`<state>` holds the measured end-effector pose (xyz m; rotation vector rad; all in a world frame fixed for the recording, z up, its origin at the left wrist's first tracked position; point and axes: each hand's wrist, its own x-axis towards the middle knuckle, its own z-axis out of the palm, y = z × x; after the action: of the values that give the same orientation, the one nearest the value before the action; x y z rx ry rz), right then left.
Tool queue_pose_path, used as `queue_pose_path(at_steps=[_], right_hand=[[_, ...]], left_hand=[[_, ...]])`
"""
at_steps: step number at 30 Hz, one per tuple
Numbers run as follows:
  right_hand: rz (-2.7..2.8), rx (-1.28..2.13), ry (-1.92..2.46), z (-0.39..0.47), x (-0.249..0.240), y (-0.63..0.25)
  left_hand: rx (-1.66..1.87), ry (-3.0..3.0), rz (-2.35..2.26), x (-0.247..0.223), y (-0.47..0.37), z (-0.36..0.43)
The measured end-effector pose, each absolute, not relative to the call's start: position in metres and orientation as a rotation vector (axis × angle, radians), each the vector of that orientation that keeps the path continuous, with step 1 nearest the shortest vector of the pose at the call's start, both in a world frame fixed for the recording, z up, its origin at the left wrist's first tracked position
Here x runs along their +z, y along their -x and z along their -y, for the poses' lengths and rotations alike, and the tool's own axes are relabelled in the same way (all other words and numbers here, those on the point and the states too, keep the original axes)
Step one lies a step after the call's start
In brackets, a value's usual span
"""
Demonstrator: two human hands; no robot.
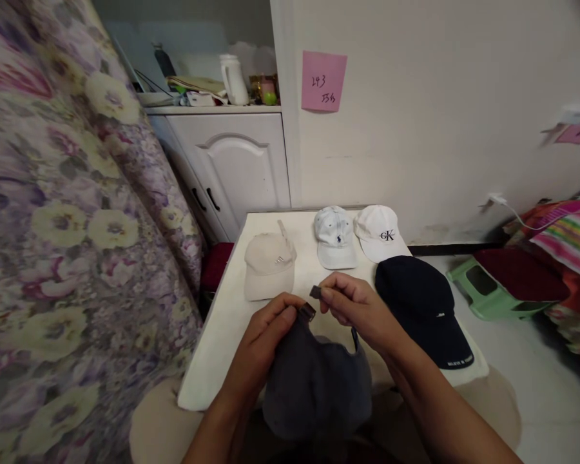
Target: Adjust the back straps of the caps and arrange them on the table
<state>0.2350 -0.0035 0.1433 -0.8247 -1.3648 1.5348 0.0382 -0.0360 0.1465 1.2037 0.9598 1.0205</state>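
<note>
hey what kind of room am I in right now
Probably a room in a home: a floral curtain hangs on the left, a white cupboard stands behind the table, and striped fabric lies at the right.

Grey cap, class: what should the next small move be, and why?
Probably ease the strap end toward the buckle: the right hand pinches the strap end, the left hand steadies the buckle, and a gap shows between them.
</note>
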Motion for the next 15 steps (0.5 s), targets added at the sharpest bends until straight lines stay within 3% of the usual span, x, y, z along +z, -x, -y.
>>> queue_pose_path(at_steps=[9, 15], right_hand=[[1.401, 1.488, 0.837, 0.0048, 0.1409, -0.2333], [1.272, 1.634, 0.717, 0.0056, 0.1414, -0.229]], left_hand=[[1.055, -1.159, -0.974, 0.1483, -0.0407, 0.0371], [1.062, -1.087, -0.951, 0.1496, -0.0433, 0.0392]])
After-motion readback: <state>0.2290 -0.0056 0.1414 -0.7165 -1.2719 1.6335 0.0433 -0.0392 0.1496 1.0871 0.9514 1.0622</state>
